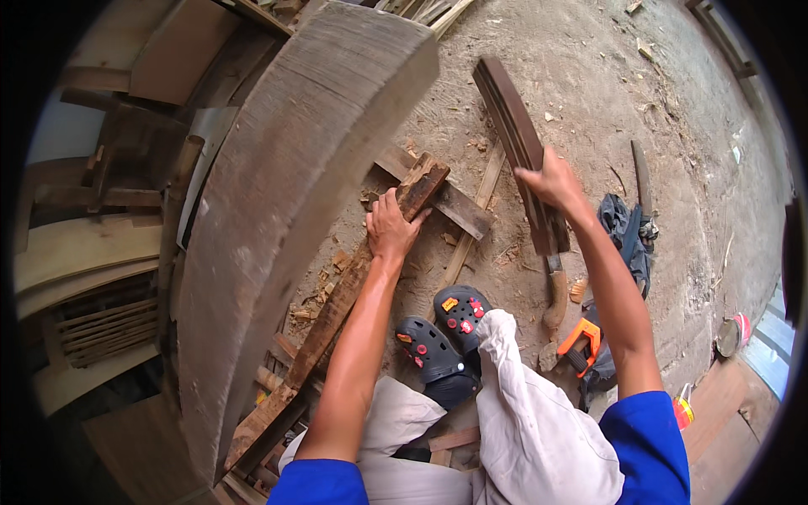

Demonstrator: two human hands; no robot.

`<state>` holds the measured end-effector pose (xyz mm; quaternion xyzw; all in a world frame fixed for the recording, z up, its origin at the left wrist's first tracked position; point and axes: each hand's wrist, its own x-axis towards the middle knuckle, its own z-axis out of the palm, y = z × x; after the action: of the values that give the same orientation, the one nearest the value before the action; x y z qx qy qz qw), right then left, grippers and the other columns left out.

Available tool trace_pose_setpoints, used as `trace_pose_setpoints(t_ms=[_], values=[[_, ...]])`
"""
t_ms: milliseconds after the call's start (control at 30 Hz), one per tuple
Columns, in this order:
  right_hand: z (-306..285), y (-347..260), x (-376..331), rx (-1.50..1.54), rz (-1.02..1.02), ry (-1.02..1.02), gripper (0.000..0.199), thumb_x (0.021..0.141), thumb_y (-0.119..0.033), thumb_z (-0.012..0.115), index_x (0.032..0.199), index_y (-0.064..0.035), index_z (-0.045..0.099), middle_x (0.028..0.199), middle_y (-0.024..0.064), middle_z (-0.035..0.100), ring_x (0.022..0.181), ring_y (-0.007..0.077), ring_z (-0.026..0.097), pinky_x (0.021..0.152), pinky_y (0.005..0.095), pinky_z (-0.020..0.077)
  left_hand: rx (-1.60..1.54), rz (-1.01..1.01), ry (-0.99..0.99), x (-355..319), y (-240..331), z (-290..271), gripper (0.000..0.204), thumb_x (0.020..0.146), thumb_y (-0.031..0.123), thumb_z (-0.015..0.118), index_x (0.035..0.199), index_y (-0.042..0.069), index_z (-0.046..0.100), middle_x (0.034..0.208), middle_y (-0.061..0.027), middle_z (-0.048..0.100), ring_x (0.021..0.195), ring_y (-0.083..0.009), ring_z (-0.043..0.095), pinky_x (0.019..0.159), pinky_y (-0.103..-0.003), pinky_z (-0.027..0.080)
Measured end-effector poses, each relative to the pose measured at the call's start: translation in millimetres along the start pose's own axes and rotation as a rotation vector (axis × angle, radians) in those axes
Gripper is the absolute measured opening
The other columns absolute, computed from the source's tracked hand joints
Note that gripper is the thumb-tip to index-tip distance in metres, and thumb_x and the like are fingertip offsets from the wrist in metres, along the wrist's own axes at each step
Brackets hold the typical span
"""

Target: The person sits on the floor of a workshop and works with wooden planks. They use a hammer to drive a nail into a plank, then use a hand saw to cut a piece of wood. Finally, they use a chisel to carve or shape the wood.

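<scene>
My left hand (393,225) is closed over the upper part of a rough, weathered wooden beam (337,295), thumb on one side and fingers on the other. The beam slants from the middle of the floor toward the lower left. In my right hand (551,178) is a dark brown grooved wooden strip (509,114), gripped near its lower half and tilted with its far end to the left. Just past the strip's near end shows a tool's wooden handle (556,305); most of its blade is hidden. A short board (459,210) lies crosswise by the beam's far end.
A large thick plank (295,160) stands tall at my left. A thin lath (484,198) lies on the dusty floor among wood chips. To the right are an orange-handled tool (581,341), a dark cloth bundle (627,240) and a tin (733,334). Wooden furniture parts fill the far left.
</scene>
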<state>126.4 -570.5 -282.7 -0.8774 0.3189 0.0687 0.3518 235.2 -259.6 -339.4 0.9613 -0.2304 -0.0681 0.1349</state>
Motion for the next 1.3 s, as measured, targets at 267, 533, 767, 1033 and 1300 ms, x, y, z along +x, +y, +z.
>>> trace_pose_setpoints(t_ms=[267,533,767,1033,1300], values=[[84,-47,-7,-0.220,-0.666,0.150,0.095,0.080,-0.032,0.084,0.154,-0.0030,0.030,0.159,0.0237,0.031,0.149,0.0332,0.032,0.122,0.0461,0.0296,-0.024,0.003,-0.052,-4,-6,-2,0.088,0.075,0.048,0.086,0.141,0.004,0.047,0.129,-0.0160,0.061,0.122,-0.0337,0.056,0.102,-0.048,0.042],[116,-68,77,-0.218,-1.258,-0.053,0.092,0.063,-0.032,0.090,0.141,-0.0046,0.048,0.128,0.0125,0.056,0.121,0.0336,0.055,0.103,0.0417,0.0474,-0.070,-0.002,-0.245,-32,-45,-28,0.078,0.072,0.040,0.088,0.130,0.007,0.048,0.119,-0.0237,0.064,0.110,-0.0454,0.063,0.090,-0.052,0.052],[120,-61,69,-0.199,-1.237,-0.067,0.094,0.064,-0.035,0.090,0.140,-0.0020,0.047,0.122,0.0135,0.055,0.117,0.0330,0.056,0.102,0.0402,0.0485,-0.135,0.008,-0.220,-35,-37,-36,0.077,0.073,0.039,0.088,0.129,0.005,0.048,0.119,-0.0262,0.064,0.109,-0.0462,0.063,0.090,-0.052,0.052],[105,-61,51,-0.237,-0.995,-0.253,0.093,0.069,-0.034,0.089,0.145,-0.0032,0.046,0.136,0.0176,0.053,0.130,0.0366,0.050,0.109,0.0412,0.0451,-0.162,-0.068,-0.413,-31,-34,-46,0.081,0.074,0.034,0.088,0.138,0.003,0.050,0.125,-0.0275,0.063,0.121,-0.0418,0.060,0.100,-0.047,0.050],[81,-64,18,-0.172,-0.993,-0.240,0.081,0.069,-0.024,0.089,0.139,-0.0059,0.052,0.126,0.0171,0.057,0.120,0.0364,0.056,0.103,0.0430,0.0490,-0.212,0.128,-0.285,-52,-38,-35,0.079,0.077,0.044,0.081,0.134,0.003,0.044,0.128,-0.0223,0.061,0.119,-0.0420,0.057,0.099,-0.054,0.042]])
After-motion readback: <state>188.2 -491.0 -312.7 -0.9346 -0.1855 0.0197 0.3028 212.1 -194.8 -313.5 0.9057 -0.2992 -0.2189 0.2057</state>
